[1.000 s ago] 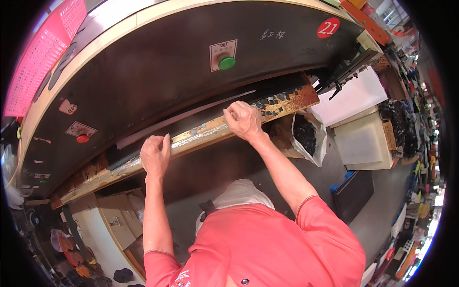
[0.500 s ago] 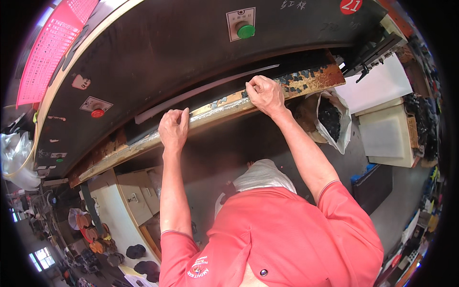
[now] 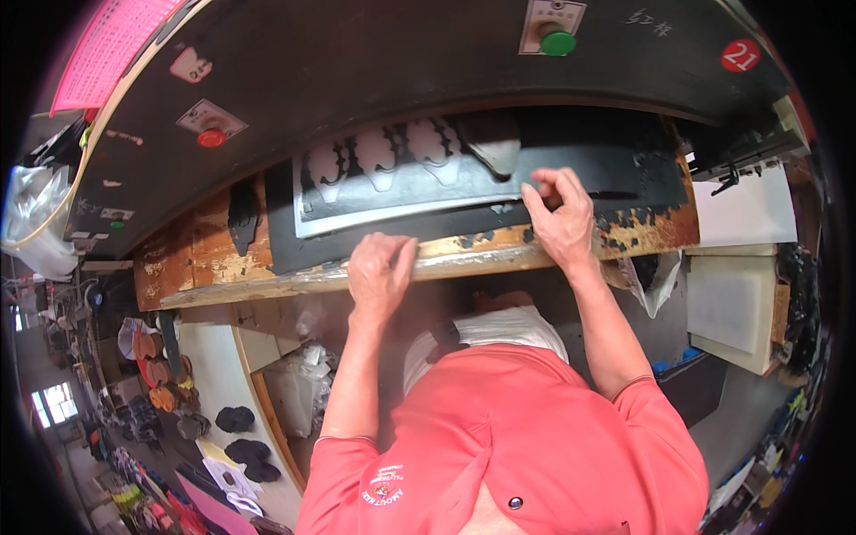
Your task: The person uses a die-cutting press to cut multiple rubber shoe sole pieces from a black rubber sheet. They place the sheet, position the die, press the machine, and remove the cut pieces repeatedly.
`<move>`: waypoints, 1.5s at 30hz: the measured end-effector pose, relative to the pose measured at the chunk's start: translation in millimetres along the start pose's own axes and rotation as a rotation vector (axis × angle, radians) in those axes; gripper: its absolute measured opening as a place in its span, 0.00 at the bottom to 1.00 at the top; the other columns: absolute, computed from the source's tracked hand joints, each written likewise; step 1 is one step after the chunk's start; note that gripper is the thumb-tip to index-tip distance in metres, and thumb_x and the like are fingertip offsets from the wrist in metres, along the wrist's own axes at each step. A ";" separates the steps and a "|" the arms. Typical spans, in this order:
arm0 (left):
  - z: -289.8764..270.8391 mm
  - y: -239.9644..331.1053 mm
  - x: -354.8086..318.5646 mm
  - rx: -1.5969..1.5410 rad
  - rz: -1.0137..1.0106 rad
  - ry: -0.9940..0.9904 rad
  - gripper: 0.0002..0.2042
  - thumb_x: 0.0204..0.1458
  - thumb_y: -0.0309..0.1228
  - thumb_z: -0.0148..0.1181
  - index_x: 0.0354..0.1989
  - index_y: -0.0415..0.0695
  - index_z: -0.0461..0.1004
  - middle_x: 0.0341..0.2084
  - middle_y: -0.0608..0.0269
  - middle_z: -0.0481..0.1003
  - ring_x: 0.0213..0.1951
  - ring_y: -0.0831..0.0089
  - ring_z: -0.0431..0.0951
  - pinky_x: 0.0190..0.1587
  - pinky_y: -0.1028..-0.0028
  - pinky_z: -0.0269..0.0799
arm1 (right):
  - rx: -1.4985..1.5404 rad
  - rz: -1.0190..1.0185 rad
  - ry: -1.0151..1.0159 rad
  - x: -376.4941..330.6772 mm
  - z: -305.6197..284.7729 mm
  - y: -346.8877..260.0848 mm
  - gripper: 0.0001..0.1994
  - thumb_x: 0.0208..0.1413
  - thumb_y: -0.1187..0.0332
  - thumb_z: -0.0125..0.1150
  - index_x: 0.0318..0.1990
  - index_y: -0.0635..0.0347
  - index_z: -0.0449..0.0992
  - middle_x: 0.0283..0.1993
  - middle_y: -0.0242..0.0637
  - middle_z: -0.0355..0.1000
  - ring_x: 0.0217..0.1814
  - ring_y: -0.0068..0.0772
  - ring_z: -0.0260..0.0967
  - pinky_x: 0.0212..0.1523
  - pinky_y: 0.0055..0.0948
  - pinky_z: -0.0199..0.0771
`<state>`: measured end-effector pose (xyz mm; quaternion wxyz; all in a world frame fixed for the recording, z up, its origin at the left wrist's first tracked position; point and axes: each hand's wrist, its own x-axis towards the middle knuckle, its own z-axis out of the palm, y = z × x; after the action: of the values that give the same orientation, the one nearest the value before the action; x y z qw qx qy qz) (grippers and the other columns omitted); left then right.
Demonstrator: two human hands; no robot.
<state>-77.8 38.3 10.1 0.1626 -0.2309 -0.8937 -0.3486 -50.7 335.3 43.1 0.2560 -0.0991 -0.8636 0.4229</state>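
Observation:
A greyish sheet (image 3: 357, 201) with a pale front edge and several sole-like shapes lies on a black mat (image 3: 285, 230) under the dark machine. Near its right end sits a dark-rimmed, tapered piece (image 3: 495, 147), perhaps a cutting die. My left hand (image 3: 382, 272) is at the front edge of the wooden bench (image 3: 455, 259), its fingers curled in towards the thumb; whatever lies between them is hidden. Over the mat by the sheet's right front corner is my right hand (image 3: 563, 214), fingers bent, thumb apart, with nothing visible in it.
The machine's dark front (image 3: 357, 62) overhangs the bench and bears a green button (image 3: 558, 42) and a red button (image 3: 211, 137). Small black scraps (image 3: 637, 236) litter the bench's right side. A black offcut (image 3: 242, 218) lies left. A pink basket (image 3: 111, 53) stands upper left.
The view has shifted, and far more of the bench and sheet shows where only a pale strip was visible. Both hands sit farther right in the picture; the right thumb and fingers are more apart.

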 end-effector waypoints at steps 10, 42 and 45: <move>-73.4 -73.0 -5.2 0.284 -0.238 0.150 0.19 0.61 0.25 0.65 0.59 0.31 0.76 0.54 0.38 0.78 0.57 0.44 0.76 0.62 0.54 0.70 | -0.385 -0.204 -0.197 14.5 74.0 -27.7 0.42 0.45 0.59 0.79 0.67 0.72 0.71 0.73 0.69 0.61 0.74 0.67 0.60 0.73 0.52 0.65; -155.7 -199.4 -23.5 -0.082 -0.557 -0.011 0.16 0.71 0.35 0.58 0.31 0.39 0.66 0.25 0.73 0.62 0.30 0.82 0.58 0.31 0.77 0.56 | -0.249 -0.265 -0.089 -3.9 144.4 -54.0 0.32 0.43 0.63 0.74 0.60 0.65 0.78 0.68 0.75 0.61 0.61 0.75 0.65 0.66 0.59 0.69; -164.0 -205.8 -19.4 -0.069 -0.589 -0.027 0.16 0.71 0.35 0.58 0.32 0.39 0.68 0.24 0.72 0.65 0.30 0.81 0.60 0.31 0.75 0.59 | -0.194 -0.254 -0.112 -4.8 150.4 -58.4 0.33 0.42 0.63 0.75 0.59 0.67 0.78 0.68 0.77 0.60 0.61 0.73 0.64 0.65 0.60 0.69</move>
<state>-148.4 -215.8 4.0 0.0346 0.0281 -0.9119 -0.4080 -123.1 194.8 10.0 0.2480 0.0104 -0.9188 0.3069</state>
